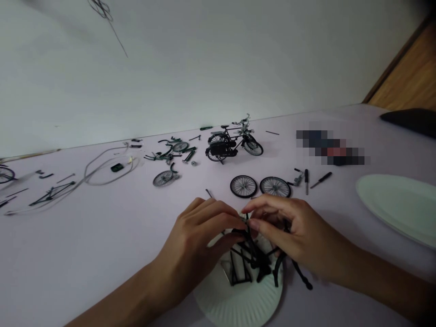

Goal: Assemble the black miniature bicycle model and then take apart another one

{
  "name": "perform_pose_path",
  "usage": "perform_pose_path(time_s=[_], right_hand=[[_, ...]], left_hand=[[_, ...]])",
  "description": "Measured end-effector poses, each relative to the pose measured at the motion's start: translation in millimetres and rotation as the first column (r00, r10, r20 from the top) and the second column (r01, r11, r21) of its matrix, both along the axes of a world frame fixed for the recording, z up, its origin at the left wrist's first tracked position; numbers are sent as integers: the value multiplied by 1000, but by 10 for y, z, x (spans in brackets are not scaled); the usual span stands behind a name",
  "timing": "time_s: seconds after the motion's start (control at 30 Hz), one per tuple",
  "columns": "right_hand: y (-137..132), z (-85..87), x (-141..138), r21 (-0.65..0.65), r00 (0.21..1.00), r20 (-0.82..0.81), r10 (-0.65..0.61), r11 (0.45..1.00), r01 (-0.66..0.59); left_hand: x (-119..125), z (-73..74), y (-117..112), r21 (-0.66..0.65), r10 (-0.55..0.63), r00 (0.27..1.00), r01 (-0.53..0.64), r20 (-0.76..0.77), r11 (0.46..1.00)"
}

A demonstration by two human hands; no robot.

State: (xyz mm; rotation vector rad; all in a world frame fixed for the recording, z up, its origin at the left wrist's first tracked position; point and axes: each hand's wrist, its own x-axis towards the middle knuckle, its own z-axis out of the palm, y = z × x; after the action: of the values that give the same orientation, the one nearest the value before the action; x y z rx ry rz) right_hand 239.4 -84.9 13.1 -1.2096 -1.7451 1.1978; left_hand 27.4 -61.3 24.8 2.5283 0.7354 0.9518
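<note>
Over a white paper plate (238,302) with a fluted rim, both hands meet at a black model bicycle frame (259,260). My left hand (204,236) is closed, with thumb and fingers pinching the upper part of the frame. Coming from the right, my right hand (289,227) has its thumb and index finger closed at the same spot, and a small part between the fingertips is too small to make out. A black rack-like piece (240,272) shows over the plate. Just beyond my hands lie two spoked wheels, one left (243,186) and one right (275,187).
Two small screwdrivers (306,181) lie near a handlebar piece (298,177). An assembled model bicycle (226,147) stands at the back, with loose bicycle parts (166,156) left of it. A looped cable (85,175) runs at far left. Another white plate (398,204) sits right.
</note>
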Motion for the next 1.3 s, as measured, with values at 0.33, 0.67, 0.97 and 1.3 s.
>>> perform_pose_path(time_s=[0.33,0.67,0.97,1.3], right_hand=[[8,55,20,-68,999,-45,-4,998,1],[5,95,30,-64,997,-71,-20,998,15],[-19,112,18,-22,999,-48,-4,1000,3],[-22,137,35,42,998,-57,21,999,-19]], left_hand=[[-64,-18,28,12,-63,997,64,-41,998],[-21,-8,-45,-22,14,998,-12,65,1000],[-36,-40,-72,-81,31,998,-26,60,996],[-42,-7,-70,-96,4,998,2,55,995]])
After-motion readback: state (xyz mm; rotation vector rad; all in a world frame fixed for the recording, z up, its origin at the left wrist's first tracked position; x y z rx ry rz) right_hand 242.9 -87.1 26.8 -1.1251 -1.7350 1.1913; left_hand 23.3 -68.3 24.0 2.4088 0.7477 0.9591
